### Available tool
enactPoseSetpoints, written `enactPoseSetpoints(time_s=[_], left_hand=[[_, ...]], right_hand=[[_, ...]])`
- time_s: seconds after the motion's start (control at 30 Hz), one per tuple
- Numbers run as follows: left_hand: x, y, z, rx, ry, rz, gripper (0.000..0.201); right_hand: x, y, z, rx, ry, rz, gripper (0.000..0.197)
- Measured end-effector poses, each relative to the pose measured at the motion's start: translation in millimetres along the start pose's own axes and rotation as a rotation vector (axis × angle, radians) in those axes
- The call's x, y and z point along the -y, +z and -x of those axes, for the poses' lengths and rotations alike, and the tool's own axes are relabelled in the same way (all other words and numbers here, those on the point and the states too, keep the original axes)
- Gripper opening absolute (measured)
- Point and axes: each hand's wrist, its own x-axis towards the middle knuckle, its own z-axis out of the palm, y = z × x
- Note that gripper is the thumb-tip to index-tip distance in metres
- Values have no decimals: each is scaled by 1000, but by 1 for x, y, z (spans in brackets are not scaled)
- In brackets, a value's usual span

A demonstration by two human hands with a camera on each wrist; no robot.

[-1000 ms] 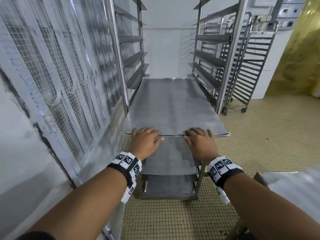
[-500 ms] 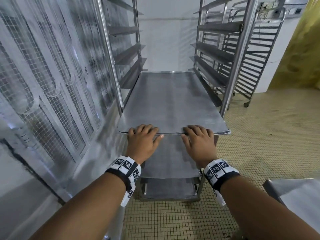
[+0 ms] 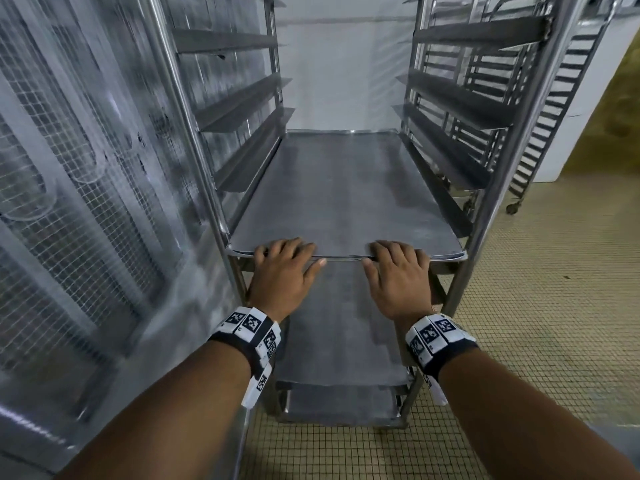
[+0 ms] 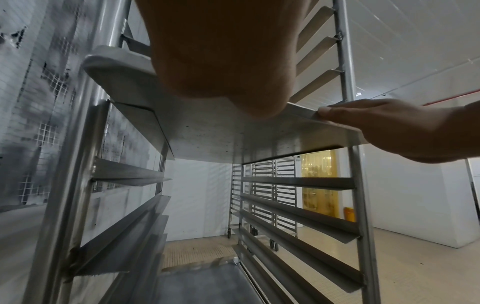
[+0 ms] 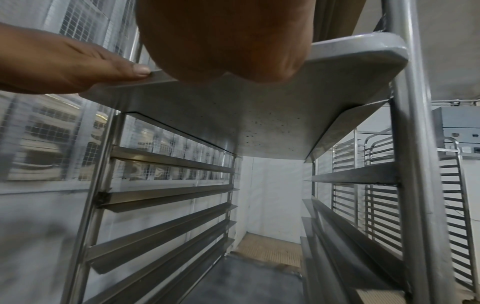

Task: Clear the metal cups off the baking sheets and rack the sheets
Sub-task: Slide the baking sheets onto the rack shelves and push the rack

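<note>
Now both of your hands lie on the near edge of the baking sheet (image 3: 346,192), a flat rectangle of dull grey metal with rounded corners and a thin raised rim. Your left hand (image 3: 281,275) is on the left half of this edge, and your right hand (image 3: 398,277) is on the right half, with a short piece of bare rim between them. On each hand the fingers are laid over the top of the rim and are slightly bent, close together, while the thumb points inward along the edge; in the left wrist view the right thumb (image 4: 337,111) presses flat against the front face of the rim. Whether the fingers really hook the rim or only rest on it, you cannot tell. The sheet sits level inside the rack (image 3: 498,202), with its long sides lying on the angled steel runners at the left and the right, and its far end near the back of the rack. From below, the underside of the sheet (image 5: 246,115) looks pale and matte, with small dark specks. The rack is made of shiny round steel posts and flat slanted runners. Lower in the same rack, another flat grey sheet (image 3: 339,341) lies on its runners. At the right, well apart, a second rack (image 3: 554,109) with thin bars stands on small wheels. The floor (image 3: 536,306) is of little beige tiles, and at the left stands a panel (image 3: 69,150) with wire mesh.
</note>
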Motion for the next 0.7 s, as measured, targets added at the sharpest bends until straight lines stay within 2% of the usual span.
enactPoseSetpoints(time_s=[0.33,0.7], left_hand=[[13,33,-54,14,-29,16,48],[17,44,-69,25,-43,51,51]], right_hand=[[-16,37,-59,-41,-14,-36,42],[-20,48,-76,-51,-17,-50,46]])
